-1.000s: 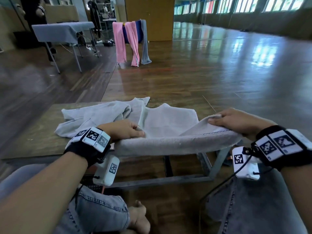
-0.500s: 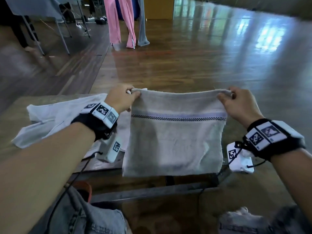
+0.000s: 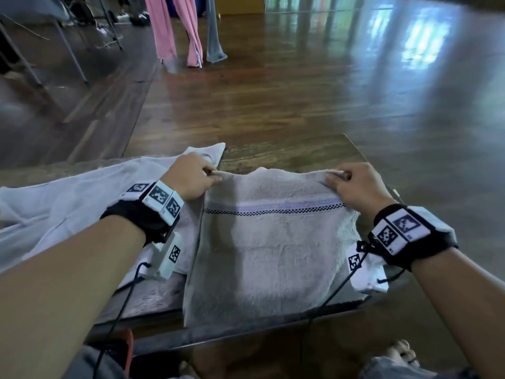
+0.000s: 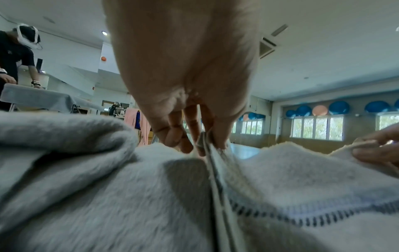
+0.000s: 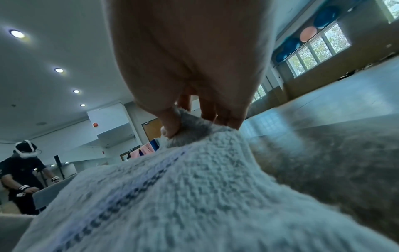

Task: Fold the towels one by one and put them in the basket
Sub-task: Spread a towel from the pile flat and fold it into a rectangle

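The left hand point(image 3: 191, 176) pinches the far left corner of the folded grey towel point(image 3: 273, 247) between thumb and curled fingers point(image 4: 177, 134); the left wrist view shows the doubled edge of the cloth clamped at the fingertips. The right hand point(image 3: 358, 187) pinches the far right corner in the same manner — the thumb presses the pile from one side and the fingers point(image 5: 228, 117) close on it from the other. Both hands hold the far edge slightly raised, so that the cloth sags a little between them. The towel lies flat on the wooden table point(image 3: 300, 154) below this edge, with a lilac band and a dark checked line running across it just under the hands (the band reads as blurred in both wrist views). The near edge of the towel reaches the near edge of the table and hangs slightly over it. To the left, touching the folded towel and partly under the left forearm, lies a second pale towel point(image 3: 68, 203) — unfolded and rumpled. Each wrist carries a black strap with white coded marker blocks and a white camera unit beneath, with a thin black cable running down from it. At the lower left edge, below the table, an orange rim point(image 3: 128, 348) shows; what it belongs to cannot be determined. Beyond the table, on the polished wood floor point(image 3: 300, 91), pink and grey cloths point(image 3: 175, 31) hang from a rack.
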